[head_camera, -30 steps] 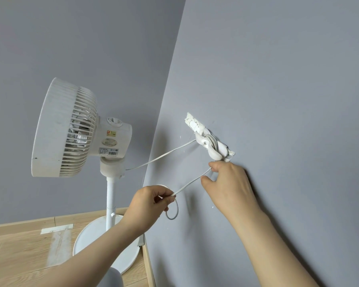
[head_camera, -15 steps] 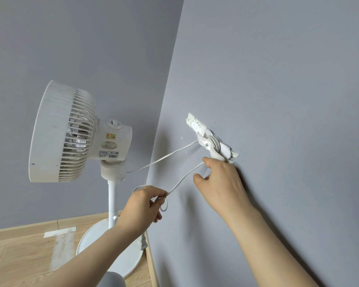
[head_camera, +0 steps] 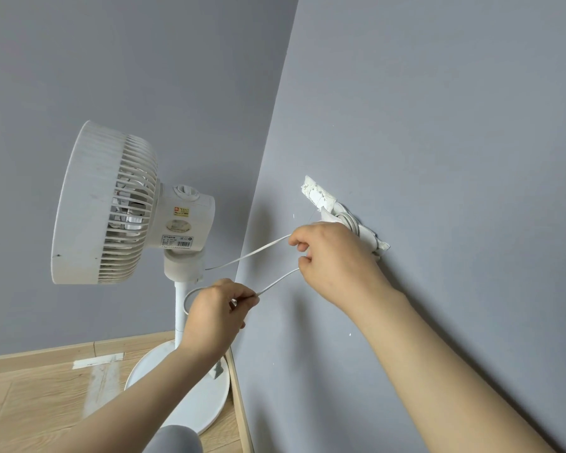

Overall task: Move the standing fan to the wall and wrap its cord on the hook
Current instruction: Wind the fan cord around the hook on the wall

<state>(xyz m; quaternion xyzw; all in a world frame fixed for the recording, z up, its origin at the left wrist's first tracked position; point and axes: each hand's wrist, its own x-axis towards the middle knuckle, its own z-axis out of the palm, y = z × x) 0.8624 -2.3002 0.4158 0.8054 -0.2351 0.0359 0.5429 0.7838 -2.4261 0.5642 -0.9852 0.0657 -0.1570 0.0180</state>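
At the wall hook, my right hand and left hand are both closed on the thin, limp cord, best pinched near the hook.

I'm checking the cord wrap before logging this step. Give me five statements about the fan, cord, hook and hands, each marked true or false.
1. The fan lies on its side on the floor. False: it stands upright on its round base.
2. The left hand pinches the cord. True.
3. The right hand is up at the hook. True.
4. The hook is bare. False: cord is already wound around it.
5. The cord is black. False: it is white.
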